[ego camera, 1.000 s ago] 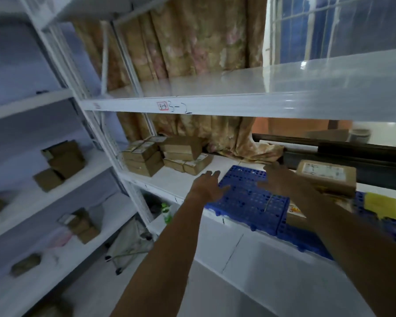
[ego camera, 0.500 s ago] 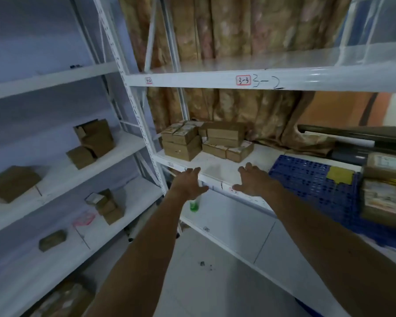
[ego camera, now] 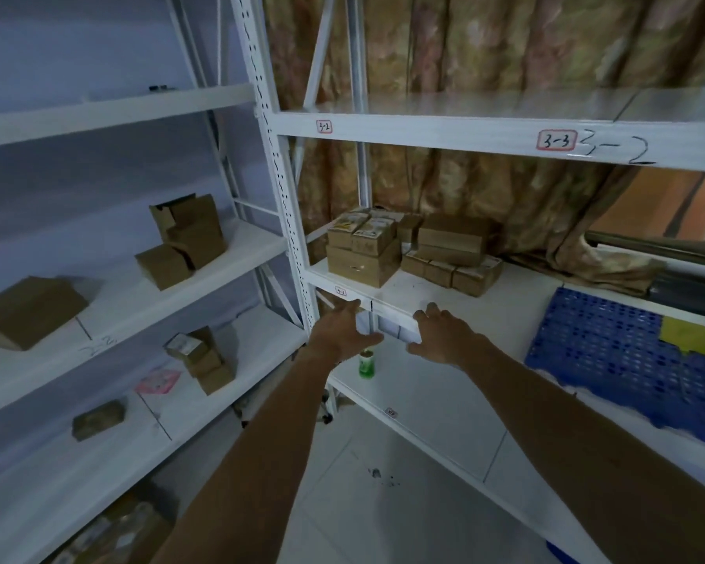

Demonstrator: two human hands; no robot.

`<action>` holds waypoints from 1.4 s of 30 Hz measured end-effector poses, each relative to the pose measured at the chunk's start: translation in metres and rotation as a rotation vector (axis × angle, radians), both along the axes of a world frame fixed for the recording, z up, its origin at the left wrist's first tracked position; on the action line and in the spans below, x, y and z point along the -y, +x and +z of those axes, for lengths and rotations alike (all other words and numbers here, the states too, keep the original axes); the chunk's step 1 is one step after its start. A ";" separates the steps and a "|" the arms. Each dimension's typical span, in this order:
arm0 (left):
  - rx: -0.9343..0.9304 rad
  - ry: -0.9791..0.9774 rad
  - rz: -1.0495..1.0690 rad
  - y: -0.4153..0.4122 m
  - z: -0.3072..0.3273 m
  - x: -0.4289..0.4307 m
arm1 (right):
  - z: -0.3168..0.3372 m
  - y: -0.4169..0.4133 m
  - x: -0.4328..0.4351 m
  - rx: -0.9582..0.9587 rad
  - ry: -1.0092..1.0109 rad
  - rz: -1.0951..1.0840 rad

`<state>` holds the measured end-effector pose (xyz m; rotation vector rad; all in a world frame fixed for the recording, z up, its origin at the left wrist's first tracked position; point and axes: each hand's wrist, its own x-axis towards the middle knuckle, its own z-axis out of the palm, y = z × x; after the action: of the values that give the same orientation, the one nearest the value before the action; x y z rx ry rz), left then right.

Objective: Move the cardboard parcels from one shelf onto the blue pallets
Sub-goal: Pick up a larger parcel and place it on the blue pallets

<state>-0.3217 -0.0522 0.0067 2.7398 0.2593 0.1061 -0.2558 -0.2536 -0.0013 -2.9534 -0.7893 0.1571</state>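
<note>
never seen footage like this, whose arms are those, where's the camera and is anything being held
There is no machine here: a person wears one wide-angle camera on the head, so you look down their bare arms. The left hand and right hand are both open and hold nothing; they reach toward the front edge of a white shelf. Further back on that shelf sit stacked cardboard parcels. To the right lies a blue pallet with a yellow piece on it. A green bottle stands lower down.
</note>
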 end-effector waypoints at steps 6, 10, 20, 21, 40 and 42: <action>-0.009 0.036 -0.053 0.040 -0.015 -0.016 | -0.025 0.041 -0.033 -0.024 -0.022 0.015; -0.010 0.101 -0.034 0.083 -0.011 -0.042 | -0.038 0.090 -0.059 -0.043 -0.002 0.001; 0.057 0.176 -0.343 0.231 0.034 -0.049 | -0.018 0.211 -0.075 0.045 0.108 -0.037; 0.067 0.180 -0.356 0.243 0.036 -0.048 | -0.012 0.222 -0.069 0.053 0.116 -0.050; 0.031 0.238 -0.532 0.415 0.041 -0.035 | 0.058 0.299 0.017 0.107 -0.134 -0.441; 0.031 0.244 -0.540 0.432 0.035 -0.036 | 0.058 0.306 0.019 0.133 -0.202 -0.474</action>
<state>0.1101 -0.0158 0.0415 2.9364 -0.5363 0.0329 0.0500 -0.2725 0.0564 -3.2655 -0.0661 0.0086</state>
